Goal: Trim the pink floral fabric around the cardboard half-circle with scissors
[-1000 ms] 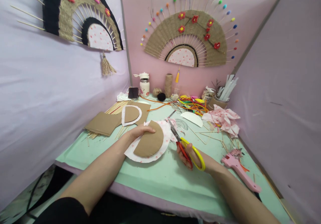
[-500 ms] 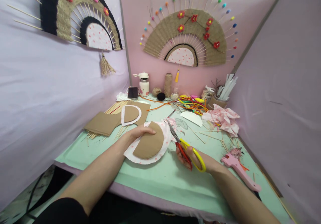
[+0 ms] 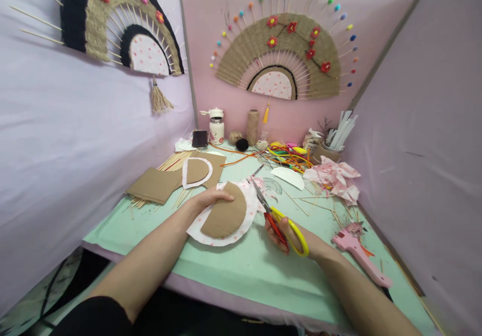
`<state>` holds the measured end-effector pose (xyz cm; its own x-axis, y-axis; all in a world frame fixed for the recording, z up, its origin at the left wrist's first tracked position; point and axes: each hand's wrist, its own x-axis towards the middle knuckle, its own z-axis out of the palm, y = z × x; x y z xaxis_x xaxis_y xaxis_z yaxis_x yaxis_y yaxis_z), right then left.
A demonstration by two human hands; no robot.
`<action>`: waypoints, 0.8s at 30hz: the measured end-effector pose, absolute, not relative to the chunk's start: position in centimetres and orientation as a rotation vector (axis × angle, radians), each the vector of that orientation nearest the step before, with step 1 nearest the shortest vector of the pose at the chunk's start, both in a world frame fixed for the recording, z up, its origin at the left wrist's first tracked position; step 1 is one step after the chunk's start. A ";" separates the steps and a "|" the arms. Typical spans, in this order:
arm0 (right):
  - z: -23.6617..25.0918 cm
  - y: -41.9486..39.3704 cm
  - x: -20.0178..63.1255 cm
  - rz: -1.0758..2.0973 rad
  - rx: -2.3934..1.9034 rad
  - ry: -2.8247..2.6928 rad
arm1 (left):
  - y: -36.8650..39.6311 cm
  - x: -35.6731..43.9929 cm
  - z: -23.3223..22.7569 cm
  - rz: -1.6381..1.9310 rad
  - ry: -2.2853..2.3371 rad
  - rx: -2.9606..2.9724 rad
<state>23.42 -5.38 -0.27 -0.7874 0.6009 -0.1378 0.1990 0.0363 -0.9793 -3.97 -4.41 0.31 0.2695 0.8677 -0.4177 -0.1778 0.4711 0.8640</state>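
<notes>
My left hand (image 3: 213, 197) grips a brown cardboard semicircle (image 3: 228, 213) together with a larger piece of white fabric with pink spots (image 3: 211, 239) behind it. The thumb lies on the cardboard; the other fingers are hidden underneath. The fabric's rounded edge sticks out beyond the cardboard. In my right hand (image 3: 280, 233) is a pair of scissors (image 3: 276, 218) with one red and one yellow handle. Their blades point up and away, at the far right edge of the fabric, and look nearly closed.
A pink glue gun (image 3: 359, 255) lies at the right. Crumpled pink-spotted fabric (image 3: 337, 178), a white paper semicircle (image 3: 288, 178) and a protractor (image 3: 271, 185) lie farther back. Cardboard sheets (image 3: 154, 185) rest on sticks at the left. Two decorated fans (image 3: 280, 34) hang on the partitions.
The cardboard and fabric have shifted very slightly to the right in my left hand. The scissors have barely moved.
</notes>
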 end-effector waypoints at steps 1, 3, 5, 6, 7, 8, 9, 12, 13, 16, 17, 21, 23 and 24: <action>-0.4 -5.3 23.4 1.810 -0.810 -2.003 | -4.4 -4.0 0.3 0.821 1.062 0.792; -0.7 -5.2 23.4 1.803 -0.819 -1.994 | -4.4 -3.9 0.3 0.827 1.059 0.784; -0.9 -5.2 23.4 1.791 -0.840 -1.983 | -4.4 -3.9 0.4 0.832 1.052 0.782; -0.9 -5.2 23.4 1.785 -0.850 -1.977 | -4.4 -3.9 0.5 0.838 1.047 0.784; -0.9 -5.2 23.4 1.780 -0.858 -1.971 | -4.4 -3.9 0.5 0.845 1.045 0.785; -0.8 -5.2 23.4 1.778 -0.863 -1.967 | -4.4 -3.8 0.5 0.849 1.044 0.787; -0.7 -5.2 23.4 1.778 -0.865 -1.965 | -4.4 -3.9 0.5 0.850 1.045 0.787; -0.5 -5.3 23.4 1.774 -0.863 -1.963 | -4.3 -4.0 0.3 0.842 1.050 0.785; -0.4 -5.3 23.4 1.771 -0.865 -1.962 | -4.3 -4.0 0.2 0.840 1.051 0.785; -0.6 -5.3 23.4 1.761 -0.890 -1.935 | -4.3 -4.0 0.2 0.851 1.058 0.793; -0.6 -5.3 23.4 1.762 -0.901 -1.920 | -4.3 -4.0 0.2 0.853 1.060 0.796; -0.7 -5.4 23.3 1.770 -0.914 -1.882 | -4.4 -3.9 0.4 0.856 1.050 0.794; -0.6 -5.5 23.2 1.774 -0.904 -1.875 | -4.4 -3.8 0.5 0.859 1.040 0.785; -0.6 -5.5 23.2 1.781 -0.891 -1.872 | -4.4 -3.8 0.5 0.858 1.039 0.782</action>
